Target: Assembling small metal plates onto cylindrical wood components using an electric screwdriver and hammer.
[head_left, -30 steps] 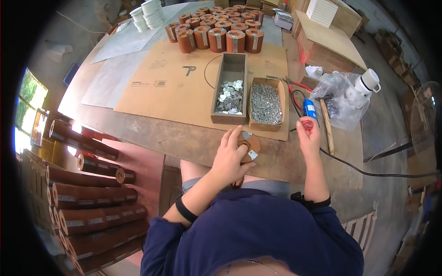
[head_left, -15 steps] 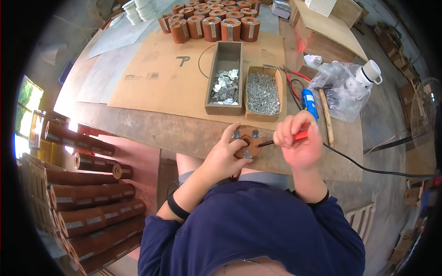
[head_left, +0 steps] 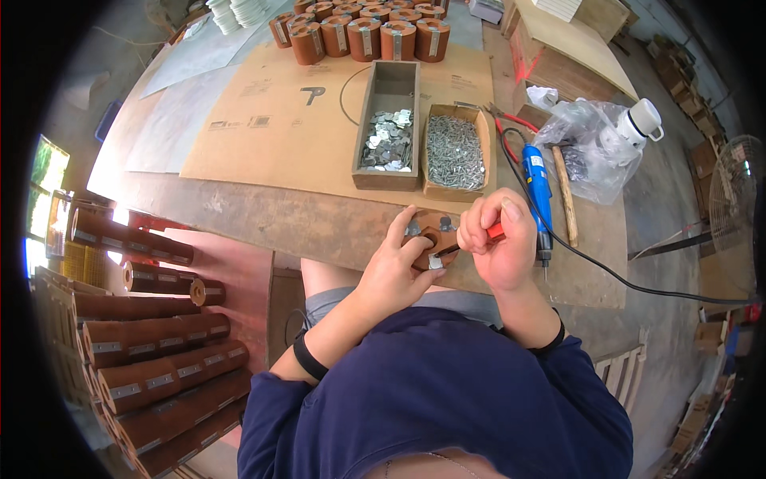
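Observation:
My left hand (head_left: 392,265) grips a short brown cylinder (head_left: 428,218) at the table's near edge, thumb and fingers around its left side. Its upper face has a central hole and small metal tabs (head_left: 435,261) around it. In my right hand (head_left: 506,247), closed, is a slim dark-shafted tool with a red handle (head_left: 495,231), apparently a screwdriver. The shaft slants left across the cylinder's face towards the tab nearest me. My fingers hide part of the handle, and the exact contact of the tip cannot be made out.
Beyond the hands stand a wooden box of metal tabs (head_left: 385,169) and a carton of screws (head_left: 455,156). At right lie a blue electric screwdriver (head_left: 537,180), a wooden stick (head_left: 565,191), red-handled pliers (head_left: 519,122) and a bagged white flask (head_left: 641,120). Brown cylinders (head_left: 365,38) crowd the back; longer ones (head_left: 152,351) lie stacked left.
My right hand has moved left, bringing the red-handled tool further over the cylinder's face. The front end of the blue electric screwdriver has come into sight. My left hand keeps its grip.

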`<state>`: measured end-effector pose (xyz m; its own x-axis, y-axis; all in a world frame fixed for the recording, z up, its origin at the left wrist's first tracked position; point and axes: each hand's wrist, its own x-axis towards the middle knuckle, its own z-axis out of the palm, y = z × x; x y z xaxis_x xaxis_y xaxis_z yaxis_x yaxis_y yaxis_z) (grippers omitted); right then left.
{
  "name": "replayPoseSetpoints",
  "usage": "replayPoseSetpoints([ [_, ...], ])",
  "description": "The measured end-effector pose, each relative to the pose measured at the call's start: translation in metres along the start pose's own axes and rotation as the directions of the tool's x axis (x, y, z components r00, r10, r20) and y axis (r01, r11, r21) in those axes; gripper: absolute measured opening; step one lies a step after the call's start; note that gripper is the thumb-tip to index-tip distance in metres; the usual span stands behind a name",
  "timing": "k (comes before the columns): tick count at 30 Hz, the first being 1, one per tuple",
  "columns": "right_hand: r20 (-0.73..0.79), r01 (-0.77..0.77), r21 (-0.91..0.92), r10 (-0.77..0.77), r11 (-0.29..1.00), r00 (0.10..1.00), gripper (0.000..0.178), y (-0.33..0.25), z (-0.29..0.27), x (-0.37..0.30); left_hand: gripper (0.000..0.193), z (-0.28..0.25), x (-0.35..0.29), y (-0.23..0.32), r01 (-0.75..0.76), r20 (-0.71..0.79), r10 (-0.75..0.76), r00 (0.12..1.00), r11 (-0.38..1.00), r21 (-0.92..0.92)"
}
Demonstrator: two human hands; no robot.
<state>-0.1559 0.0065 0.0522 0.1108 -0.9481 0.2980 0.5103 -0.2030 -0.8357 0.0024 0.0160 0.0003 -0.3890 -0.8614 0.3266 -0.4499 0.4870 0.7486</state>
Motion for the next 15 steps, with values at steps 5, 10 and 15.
replayPoseSetpoints([
  [5,-0.075,0.035,0.019,-0.034,0.999,0.997,0.021,0.001,0.009,-0.001,0.039,-0.002,-0.001,0.001,0.064,0.054,-0.062,0.997,0.997,-0.034],
  [10,-0.086,0.051,-0.018,-0.053,0.999,0.995,0.020,0.001,0.012,-0.003,0.039,-0.002,-0.001,0.001,0.063,0.051,-0.061,0.997,0.998,-0.030],
  [15,-0.111,0.073,-0.086,-0.083,0.994,0.990,0.018,0.002,0.019,-0.007,0.040,-0.002,-0.001,0.001,0.048,0.044,-0.046,0.998,0.998,-0.033],
])
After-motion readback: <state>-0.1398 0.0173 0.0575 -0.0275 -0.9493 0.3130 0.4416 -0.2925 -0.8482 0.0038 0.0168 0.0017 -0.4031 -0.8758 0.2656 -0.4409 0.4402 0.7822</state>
